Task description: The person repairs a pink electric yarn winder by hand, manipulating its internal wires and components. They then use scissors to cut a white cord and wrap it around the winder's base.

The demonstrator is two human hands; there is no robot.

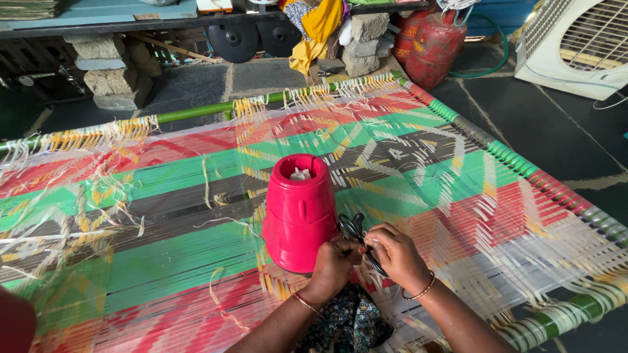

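On the woven cot [458, 216], beside the upright pink mixer base [299, 212], the left hand [335, 261] and right hand [396, 255] both pinch its black power cord [353, 229], apparently mid-coiling, so the next move needs a steady loop

Black cord's [353, 229] lower length hidden behind both hands.

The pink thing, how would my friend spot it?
Find the big striped woven cot filling the room. Near its middle stands a bright pink plastic mixer base, beside both hands winding its black cord. Nothing else there is solid pink.
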